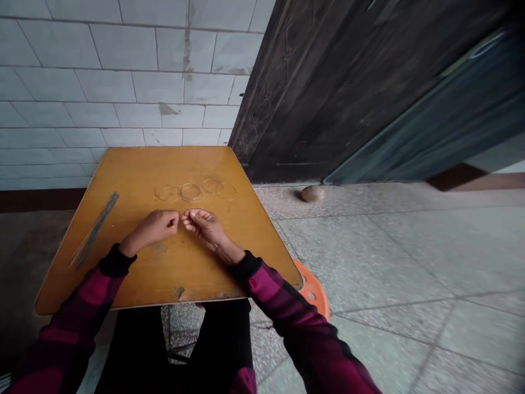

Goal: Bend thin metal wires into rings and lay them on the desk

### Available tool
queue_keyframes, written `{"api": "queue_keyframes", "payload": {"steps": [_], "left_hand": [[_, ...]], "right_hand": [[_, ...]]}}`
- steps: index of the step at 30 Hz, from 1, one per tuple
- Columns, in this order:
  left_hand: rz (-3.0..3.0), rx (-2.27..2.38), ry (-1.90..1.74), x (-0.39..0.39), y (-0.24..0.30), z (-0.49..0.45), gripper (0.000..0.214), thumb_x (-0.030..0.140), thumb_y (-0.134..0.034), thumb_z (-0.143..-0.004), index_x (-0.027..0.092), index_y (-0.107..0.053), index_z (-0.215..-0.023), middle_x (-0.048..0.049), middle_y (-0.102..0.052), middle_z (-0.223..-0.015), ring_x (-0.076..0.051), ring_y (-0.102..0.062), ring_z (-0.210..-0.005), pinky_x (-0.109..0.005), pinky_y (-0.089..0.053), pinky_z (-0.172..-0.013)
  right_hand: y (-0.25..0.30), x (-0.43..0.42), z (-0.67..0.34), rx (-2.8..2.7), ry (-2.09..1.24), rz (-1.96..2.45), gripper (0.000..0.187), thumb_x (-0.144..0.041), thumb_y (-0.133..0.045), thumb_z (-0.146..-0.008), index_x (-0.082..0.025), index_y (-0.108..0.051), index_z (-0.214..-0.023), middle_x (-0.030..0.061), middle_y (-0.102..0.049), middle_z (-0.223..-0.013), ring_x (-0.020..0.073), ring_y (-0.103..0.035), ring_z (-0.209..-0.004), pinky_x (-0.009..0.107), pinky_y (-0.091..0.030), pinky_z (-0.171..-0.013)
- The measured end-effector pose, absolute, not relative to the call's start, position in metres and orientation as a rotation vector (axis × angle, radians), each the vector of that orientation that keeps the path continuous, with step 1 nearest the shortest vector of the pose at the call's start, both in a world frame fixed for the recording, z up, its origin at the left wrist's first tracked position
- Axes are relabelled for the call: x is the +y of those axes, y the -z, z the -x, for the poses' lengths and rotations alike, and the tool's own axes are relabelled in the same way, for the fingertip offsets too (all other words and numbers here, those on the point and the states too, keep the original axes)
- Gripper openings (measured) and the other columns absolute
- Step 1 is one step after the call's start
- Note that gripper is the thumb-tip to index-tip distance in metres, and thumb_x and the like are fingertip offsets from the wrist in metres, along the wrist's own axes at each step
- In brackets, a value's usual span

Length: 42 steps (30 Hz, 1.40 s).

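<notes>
My left hand (159,225) is closed in a loose fist over the middle of the wooden table (135,164). Facing it, my right hand (205,225) has its thumb and fingers pressed together, the fingertips close to the left hand. Whatever either hand pinches is too thin or hidden to make out. Just beyond my hands lie several thin wire rings (191,192), some overlapping. To the left of my left hand, a bundle of thin grey wires (98,225) rests at a slant, with a few strands splayed at its near end.
A tiled wall (123,87) stands behind the table, with a dark wooden door (295,109) to the right. An orange stool (314,290) shows under the table's right corner. On the floor near the door sits a round stone-like object (313,193).
</notes>
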State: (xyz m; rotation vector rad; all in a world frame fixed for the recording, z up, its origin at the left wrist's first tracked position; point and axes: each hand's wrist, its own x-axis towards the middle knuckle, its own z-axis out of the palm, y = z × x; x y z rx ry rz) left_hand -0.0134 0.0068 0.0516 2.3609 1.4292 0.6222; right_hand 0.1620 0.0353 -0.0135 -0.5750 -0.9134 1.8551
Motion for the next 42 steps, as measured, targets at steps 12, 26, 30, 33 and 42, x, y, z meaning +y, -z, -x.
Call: {"api": "queue_keyframes", "payload": {"steps": [12,26,30,33,42], "left_hand": [[-0.865,0.859,-1.417,0.0,-0.001,0.002,0.029,0.035,-0.076,-0.075,0.016,-0.07,-0.095,-0.0105,-0.074,-0.104,-0.02,-0.069,-0.095,-0.037,-0.049,-0.091],[-0.602,0.658,-1.56,0.002,-0.008,0.005,0.021,0.021,-0.086,-0.062,0.017,-0.07,-0.076,-0.0033,-0.077,-0.09,-0.017,-0.072,-0.09,-0.028,-0.055,-0.086],[-0.609,0.618,-1.543,0.002,-0.007,0.008,0.016,0.028,-0.082,-0.07,0.019,-0.07,-0.077,-0.0009,-0.076,-0.083,-0.016,-0.072,-0.088,-0.029,-0.055,-0.087],[-0.559,0.583,-1.518,0.002,-0.005,0.008,0.017,0.033,-0.079,-0.074,0.019,-0.07,-0.076,-0.0009,-0.075,-0.083,-0.016,-0.071,-0.09,-0.03,-0.054,-0.089],[-0.437,0.529,-1.377,-0.003,-0.001,0.002,0.023,0.041,-0.075,-0.076,0.019,-0.069,-0.07,-0.0008,-0.074,-0.075,-0.017,-0.072,-0.084,-0.032,-0.057,-0.082]], "right_hand": [[0.004,0.038,-0.177,-0.561,-1.848,0.506,0.017,0.003,-0.065,-0.08,-0.012,-0.069,-0.088,0.0052,-0.077,-0.087,0.0104,-0.074,-0.083,0.015,-0.059,-0.081],[0.008,0.028,-0.167,-0.344,-2.024,0.488,0.022,0.003,-0.051,-0.09,-0.013,-0.062,-0.099,0.0051,-0.076,-0.091,0.0097,-0.074,-0.086,0.017,-0.059,-0.082],[0.009,0.027,-0.169,-0.37,-2.053,0.536,0.016,-0.005,-0.054,-0.092,-0.016,-0.062,-0.101,0.004,-0.077,-0.091,0.0106,-0.074,-0.078,0.019,-0.061,-0.07],[0.006,0.028,-0.169,-0.329,-2.043,0.579,0.013,-0.012,-0.055,-0.094,-0.02,-0.064,-0.1,0.0005,-0.077,-0.089,0.0114,-0.074,-0.077,0.022,-0.06,-0.067],[-0.015,0.027,-0.174,-0.138,-1.991,0.476,0.028,-0.04,-0.056,-0.094,-0.023,-0.067,-0.076,-0.0061,-0.073,-0.066,0.0089,-0.071,-0.067,0.025,-0.059,-0.072]]}}
